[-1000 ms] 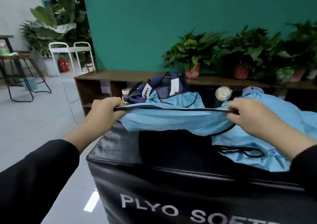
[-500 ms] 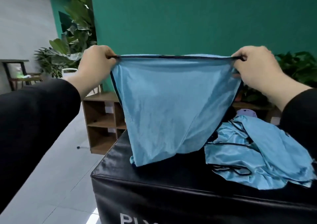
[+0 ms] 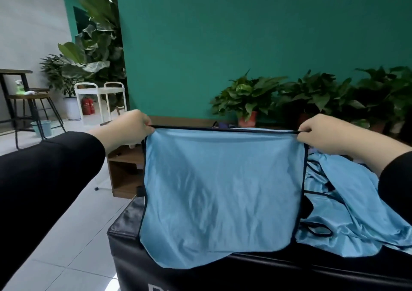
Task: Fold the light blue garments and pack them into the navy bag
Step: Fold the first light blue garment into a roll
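No text can be read; only cut-off white letter tops show on the black padded box [image 3: 200, 275].

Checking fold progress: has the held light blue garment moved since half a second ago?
Yes. The light blue garment has come down; its hem now drapes on the black box.

A teal wall [image 3: 245, 45] fills the view above and beyond both hands. Along its foot, past the right hand, potted plants [image 3: 247, 99] stand in a row on a long wooden shelf unit [image 3: 124, 174], whose open compartments show just below the left hand. Left of the left hand the wall turns pale grey [image 3: 29, 23], with tall large-leaved plants [image 3: 89, 52] at the corner. Near them stand a white trolley [image 3: 100, 94], a dark-framed table with a stool [image 3: 33, 103] and a pale bucket [image 3: 44, 126]. The floor [image 3: 66, 235] is light glossy tile.
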